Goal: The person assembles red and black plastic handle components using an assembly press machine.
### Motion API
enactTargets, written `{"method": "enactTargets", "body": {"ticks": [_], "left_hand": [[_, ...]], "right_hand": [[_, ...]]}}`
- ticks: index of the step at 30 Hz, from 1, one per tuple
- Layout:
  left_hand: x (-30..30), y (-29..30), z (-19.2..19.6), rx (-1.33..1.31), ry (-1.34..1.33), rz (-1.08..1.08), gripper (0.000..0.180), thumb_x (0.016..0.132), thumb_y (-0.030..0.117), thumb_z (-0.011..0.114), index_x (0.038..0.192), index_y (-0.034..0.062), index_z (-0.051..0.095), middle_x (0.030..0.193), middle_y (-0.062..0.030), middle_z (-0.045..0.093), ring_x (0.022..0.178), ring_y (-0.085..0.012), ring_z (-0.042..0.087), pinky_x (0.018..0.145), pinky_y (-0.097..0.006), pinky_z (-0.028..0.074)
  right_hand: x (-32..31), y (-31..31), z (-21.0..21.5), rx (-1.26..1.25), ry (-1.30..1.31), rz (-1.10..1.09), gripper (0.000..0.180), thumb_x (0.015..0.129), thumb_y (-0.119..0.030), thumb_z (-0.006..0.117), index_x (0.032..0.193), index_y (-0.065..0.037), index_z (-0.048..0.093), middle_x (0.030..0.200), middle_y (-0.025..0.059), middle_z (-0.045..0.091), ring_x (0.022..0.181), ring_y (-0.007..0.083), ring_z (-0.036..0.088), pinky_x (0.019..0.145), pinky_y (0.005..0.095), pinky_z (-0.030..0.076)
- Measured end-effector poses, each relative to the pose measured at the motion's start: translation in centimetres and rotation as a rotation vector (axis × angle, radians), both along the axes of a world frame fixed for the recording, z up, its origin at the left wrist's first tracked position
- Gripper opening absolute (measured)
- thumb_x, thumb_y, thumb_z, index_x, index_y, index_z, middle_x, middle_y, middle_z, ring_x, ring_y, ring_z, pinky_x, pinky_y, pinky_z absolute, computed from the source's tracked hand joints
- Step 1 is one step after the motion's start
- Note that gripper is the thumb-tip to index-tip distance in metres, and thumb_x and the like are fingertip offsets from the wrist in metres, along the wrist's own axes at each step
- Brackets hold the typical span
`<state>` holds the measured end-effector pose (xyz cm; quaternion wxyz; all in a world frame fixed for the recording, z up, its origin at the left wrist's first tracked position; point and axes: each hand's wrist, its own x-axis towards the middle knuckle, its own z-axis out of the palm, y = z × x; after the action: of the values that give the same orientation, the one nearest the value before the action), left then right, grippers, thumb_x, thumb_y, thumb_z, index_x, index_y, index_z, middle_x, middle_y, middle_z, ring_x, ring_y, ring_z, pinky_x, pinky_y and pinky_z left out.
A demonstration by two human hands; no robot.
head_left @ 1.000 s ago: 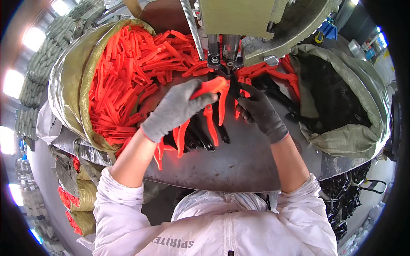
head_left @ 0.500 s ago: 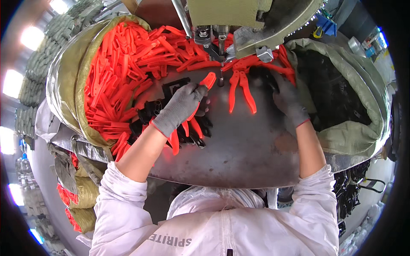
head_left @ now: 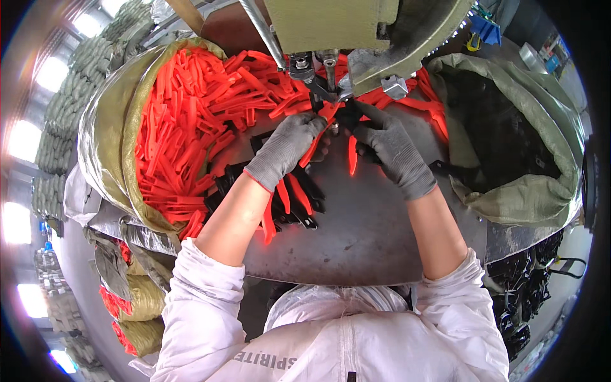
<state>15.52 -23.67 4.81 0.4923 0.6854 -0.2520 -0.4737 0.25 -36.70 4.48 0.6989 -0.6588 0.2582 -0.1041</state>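
Both my hands wear grey knit gloves and meet under the head of a green press machine [head_left: 331, 25]. My left hand [head_left: 289, 143] pinches an orange plastic handle piece [head_left: 317, 137] just below the machine's tool tip [head_left: 330, 95]. My right hand [head_left: 388, 149] grips a dark metal piece with an orange handle [head_left: 351, 156] hanging down from it, right beside the left hand. Both hands hover over the grey metal work table [head_left: 363, 235].
A large olive sack [head_left: 108, 134] full of orange handles [head_left: 184, 127] lies at the left. Another olive sack [head_left: 528, 191] with dark parts sits at the right. Loose black and orange pieces [head_left: 286, 204] lie under my left forearm. Stacked sacks fill the far left background.
Both hands have moved up the table and closer together, from apart among the loose pieces to meeting right under the machine's tool tip with the orange pieces held.
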Motion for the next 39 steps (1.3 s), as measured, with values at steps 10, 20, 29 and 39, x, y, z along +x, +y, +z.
{"method": "enactTargets", "body": {"ticks": [10,20,29,39], "left_hand": [[4.4,3.4,-2.1,-0.111,-0.997,-0.172,0.028,0.095,0.026,0.049,0.1,0.0003,0.06,0.076,-0.0074,0.064,0.065,-0.0157,0.065,0.057,-0.029,0.053],[13.9,13.7,-7.1,0.622,-1.523,-0.065,0.022,0.075,0.012,0.064,0.095,0.0031,0.065,0.097,-0.0198,0.062,0.089,-0.0367,0.063,0.076,-0.044,0.052],[9.2,11.5,-0.8,0.225,-1.124,0.179,0.044,0.083,0.026,0.067,0.115,-0.0016,0.055,0.098,-0.0214,0.062,0.09,-0.0273,0.063,0.079,-0.036,0.048],[-1.0,2.9,2.9,-0.119,-0.484,-0.257,0.035,0.09,0.023,0.063,0.11,-0.0038,0.055,0.087,-0.004,0.058,0.075,-0.0117,0.055,0.073,-0.026,0.047]], "right_hand": [[0.8,0.7,-1.9,0.046,0.034,0.01,0.053,0.085,-0.013,0.056,0.137,-0.007,0.045,0.083,0.0007,0.06,0.055,0.0021,0.047,0.048,0.019,0.038],[0.9,0.6,-2.2,-0.013,0.04,0.045,0.048,0.087,-0.016,0.058,0.134,-0.01,0.048,0.081,0.0045,0.062,0.055,0.0058,0.052,0.049,0.0214,0.043],[0.1,1.0,-0.9,-0.049,0.154,0.068,0.054,0.087,-0.012,0.055,0.139,-0.008,0.041,0.078,0.0044,0.061,0.055,0.0064,0.053,0.048,0.0227,0.044],[0.7,2.0,-4.2,0.139,-0.001,-0.021,0.023,0.087,-0.012,0.055,0.109,-0.005,0.055,0.077,0.003,0.058,0.058,0.0077,0.054,0.05,0.022,0.044]]}}
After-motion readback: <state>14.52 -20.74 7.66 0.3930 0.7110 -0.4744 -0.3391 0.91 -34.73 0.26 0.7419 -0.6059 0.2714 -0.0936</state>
